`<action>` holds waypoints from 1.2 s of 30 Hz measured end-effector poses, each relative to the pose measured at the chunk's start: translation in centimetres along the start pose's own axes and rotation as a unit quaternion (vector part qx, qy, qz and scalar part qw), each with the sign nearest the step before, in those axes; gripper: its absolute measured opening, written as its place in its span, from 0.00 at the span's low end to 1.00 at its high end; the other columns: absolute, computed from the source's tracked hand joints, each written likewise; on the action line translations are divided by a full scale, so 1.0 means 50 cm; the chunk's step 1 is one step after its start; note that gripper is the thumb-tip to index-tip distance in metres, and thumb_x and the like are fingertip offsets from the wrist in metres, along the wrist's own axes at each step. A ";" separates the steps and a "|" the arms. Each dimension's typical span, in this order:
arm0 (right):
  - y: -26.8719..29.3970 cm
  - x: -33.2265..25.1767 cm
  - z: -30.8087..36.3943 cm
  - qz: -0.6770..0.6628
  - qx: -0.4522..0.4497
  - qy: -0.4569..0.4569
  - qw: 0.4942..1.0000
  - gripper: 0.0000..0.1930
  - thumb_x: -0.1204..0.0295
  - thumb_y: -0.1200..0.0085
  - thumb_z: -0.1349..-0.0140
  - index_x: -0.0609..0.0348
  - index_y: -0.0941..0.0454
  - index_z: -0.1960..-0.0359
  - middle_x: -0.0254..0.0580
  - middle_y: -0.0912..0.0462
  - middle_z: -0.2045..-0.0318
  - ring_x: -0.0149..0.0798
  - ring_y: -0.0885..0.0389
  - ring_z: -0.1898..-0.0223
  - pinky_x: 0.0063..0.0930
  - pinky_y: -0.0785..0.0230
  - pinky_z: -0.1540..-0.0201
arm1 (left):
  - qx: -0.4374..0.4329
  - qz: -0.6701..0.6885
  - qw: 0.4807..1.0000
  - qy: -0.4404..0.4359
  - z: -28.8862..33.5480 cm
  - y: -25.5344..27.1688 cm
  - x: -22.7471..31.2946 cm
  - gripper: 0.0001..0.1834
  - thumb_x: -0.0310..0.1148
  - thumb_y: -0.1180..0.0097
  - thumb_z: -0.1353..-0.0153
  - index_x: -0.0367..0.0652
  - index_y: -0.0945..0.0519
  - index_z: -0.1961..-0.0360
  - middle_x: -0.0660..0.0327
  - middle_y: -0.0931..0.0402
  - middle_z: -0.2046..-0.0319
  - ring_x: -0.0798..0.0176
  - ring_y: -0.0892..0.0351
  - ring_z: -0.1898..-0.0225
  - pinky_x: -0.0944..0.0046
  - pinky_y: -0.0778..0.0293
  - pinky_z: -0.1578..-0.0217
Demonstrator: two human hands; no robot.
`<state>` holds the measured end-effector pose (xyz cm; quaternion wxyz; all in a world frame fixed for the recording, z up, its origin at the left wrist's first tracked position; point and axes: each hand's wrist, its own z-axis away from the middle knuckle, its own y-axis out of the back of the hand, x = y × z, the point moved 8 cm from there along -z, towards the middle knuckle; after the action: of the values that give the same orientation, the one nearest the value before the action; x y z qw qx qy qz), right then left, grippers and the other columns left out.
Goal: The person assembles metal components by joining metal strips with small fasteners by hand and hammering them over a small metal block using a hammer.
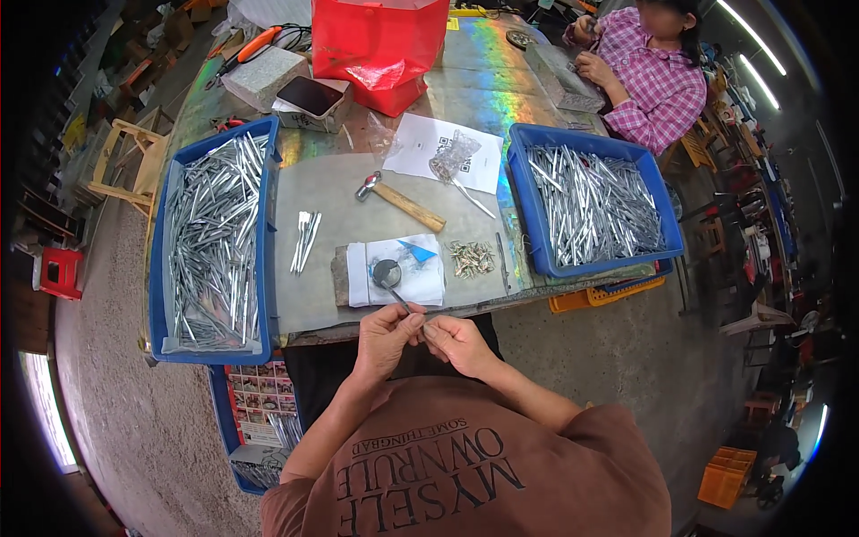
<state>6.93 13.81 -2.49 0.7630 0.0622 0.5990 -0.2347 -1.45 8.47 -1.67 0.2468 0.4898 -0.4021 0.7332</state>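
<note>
At the table's near edge my left hand (385, 342) pinches a thin dark metal rod (396, 296). Its far end points to a small round dark dish (386, 273). My right hand (459, 345) is closed, with its fingertips against the left ones; whatever it pinches is too small to make out. Under the dish lie white paper sheets (425, 282) with a blue triangle on them, over a block (341, 277). To the right sits a pile of small metal pieces (472, 259). Several silver rods (306, 240) lie on the left.
Blue trays of metal rods stand left (268, 295) and right (667, 215). Between them are a hammer (407, 207), a printed sheet (410, 143) and a thin tool (502, 259). Behind are a phone (310, 96) and a red bag (380, 40). Another person (649, 85) works at the far right.
</note>
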 end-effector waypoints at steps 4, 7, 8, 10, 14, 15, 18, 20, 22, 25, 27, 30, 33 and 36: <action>0.009 0.007 0.000 0.002 0.003 -0.008 1.000 0.12 0.66 0.59 0.41 0.62 0.28 0.74 0.28 0.33 0.85 0.20 0.39 0.83 0.14 0.46 0.82 | -0.007 -0.010 1.000 0.013 -0.002 0.001 -0.007 0.08 0.28 0.48 0.49 0.34 0.26 0.69 0.68 0.31 0.81 0.79 0.36 0.81 0.79 0.38 0.80; 0.026 -0.002 0.001 0.034 0.038 0.020 0.998 0.11 0.68 0.57 0.43 0.64 0.29 0.74 0.33 0.30 0.84 0.23 0.36 0.82 0.17 0.42 0.80 | -0.012 -0.014 1.000 0.012 0.001 0.003 0.006 0.10 0.31 0.50 0.47 0.33 0.26 0.68 0.66 0.30 0.80 0.77 0.35 0.80 0.79 0.37 0.80; 0.029 -0.005 0.002 0.034 0.039 0.020 0.998 0.11 0.68 0.57 0.43 0.64 0.29 0.74 0.33 0.30 0.84 0.23 0.36 0.82 0.17 0.42 0.80 | -0.013 -0.015 1.000 0.010 0.002 0.007 0.012 0.12 0.33 0.51 0.46 0.33 0.26 0.68 0.65 0.30 0.79 0.76 0.35 0.80 0.79 0.37 0.80; 0.035 -0.050 0.009 0.217 0.059 0.128 0.966 0.07 0.72 0.55 0.46 0.64 0.29 0.73 0.40 0.28 0.82 0.29 0.31 0.81 0.21 0.38 0.77 | -0.033 -0.001 0.999 0.023 0.007 0.022 0.019 0.14 0.35 0.54 0.45 0.33 0.27 0.67 0.63 0.30 0.79 0.75 0.34 0.79 0.78 0.36 0.79; 0.048 -0.099 0.028 0.314 0.078 0.264 0.908 0.04 0.75 0.51 0.50 0.63 0.29 0.74 0.43 0.28 0.80 0.37 0.28 0.80 0.24 0.37 0.77 | -0.094 0.059 0.990 0.085 0.023 0.030 0.030 0.18 0.38 0.60 0.41 0.32 0.28 0.64 0.60 0.30 0.78 0.73 0.33 0.78 0.77 0.36 0.80; 0.042 -0.108 0.035 0.371 0.061 0.297 0.878 0.04 0.75 0.50 0.52 0.62 0.29 0.74 0.42 0.28 0.80 0.39 0.28 0.79 0.26 0.37 0.77 | -0.088 0.015 0.989 0.120 0.028 0.031 0.031 0.17 0.38 0.59 0.42 0.34 0.28 0.63 0.63 0.31 0.79 0.75 0.35 0.79 0.77 0.38 0.81; 0.027 -0.122 0.045 0.440 0.034 0.345 0.828 0.06 0.75 0.48 0.55 0.60 0.29 0.74 0.39 0.29 0.79 0.40 0.28 0.78 0.27 0.36 0.77 | -0.185 -0.121 0.958 0.184 0.040 0.006 0.017 0.15 0.36 0.59 0.42 0.35 0.27 0.63 0.66 0.35 0.82 0.76 0.38 0.80 0.77 0.41 0.81; 0.022 -0.131 0.049 0.453 0.024 0.363 0.814 0.06 0.75 0.47 0.56 0.59 0.29 0.75 0.38 0.29 0.79 0.40 0.28 0.78 0.28 0.36 0.77 | -0.195 -0.150 0.951 0.190 0.044 -0.004 -0.001 0.12 0.33 0.57 0.43 0.37 0.27 0.63 0.70 0.38 0.83 0.76 0.41 0.81 0.77 0.42 0.82; 0.009 -0.135 0.052 0.481 -0.019 0.371 0.794 0.07 0.75 0.46 0.57 0.59 0.29 0.74 0.38 0.29 0.79 0.39 0.28 0.77 0.28 0.35 0.76 | -0.274 -0.230 0.926 0.120 0.047 -0.024 -0.012 0.11 0.31 0.55 0.44 0.38 0.26 0.62 0.69 0.33 0.79 0.78 0.38 0.77 0.78 0.39 0.77; 0.017 -0.152 0.056 0.469 -0.026 0.393 0.791 0.09 0.74 0.46 0.57 0.58 0.28 0.72 0.38 0.29 0.78 0.39 0.28 0.76 0.28 0.35 0.76 | -0.255 -0.267 0.917 0.151 0.046 -0.012 -0.031 0.08 0.29 0.53 0.46 0.37 0.26 0.66 0.71 0.32 0.78 0.78 0.38 0.76 0.78 0.38 0.74; 0.056 -0.161 0.047 0.468 0.028 0.385 0.795 0.09 0.74 0.46 0.57 0.58 0.28 0.71 0.39 0.29 0.78 0.40 0.28 0.76 0.28 0.35 0.75 | -0.244 -0.273 0.918 0.152 0.044 -0.003 -0.039 0.08 0.29 0.53 0.46 0.36 0.26 0.68 0.70 0.32 0.78 0.78 0.37 0.76 0.78 0.38 0.73; 0.133 -0.147 0.007 0.477 0.112 0.355 0.796 0.08 0.74 0.47 0.56 0.57 0.28 0.71 0.40 0.28 0.75 0.42 0.29 0.73 0.29 0.34 0.73 | -0.201 -0.144 0.957 0.149 0.042 0.004 -0.029 0.06 0.29 0.51 0.47 0.37 0.27 0.72 0.69 0.30 0.79 0.78 0.35 0.76 0.78 0.38 0.75; 0.158 -0.117 -0.031 0.574 0.122 0.292 0.755 0.05 0.76 0.49 0.56 0.56 0.29 0.74 0.39 0.31 0.75 0.41 0.30 0.69 0.31 0.36 0.69 | -0.166 -0.140 0.967 0.137 0.036 0.007 -0.013 0.05 0.29 0.51 0.48 0.39 0.28 0.72 0.67 0.29 0.80 0.78 0.34 0.77 0.78 0.38 0.76; 0.157 -0.098 -0.049 0.602 0.109 0.299 0.732 0.05 0.77 0.51 0.57 0.55 0.29 0.75 0.38 0.32 0.76 0.41 0.32 0.69 0.33 0.38 0.68 | -0.156 -0.111 0.970 0.150 0.036 0.007 -0.009 0.05 0.29 0.51 0.47 0.40 0.28 0.71 0.66 0.28 0.79 0.79 0.35 0.78 0.80 0.39 0.77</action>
<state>7.29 23.03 -0.02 0.5144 0.5593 0.6037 0.2409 -0.60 6.77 -1.86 0.4571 0.3715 -0.4128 0.6947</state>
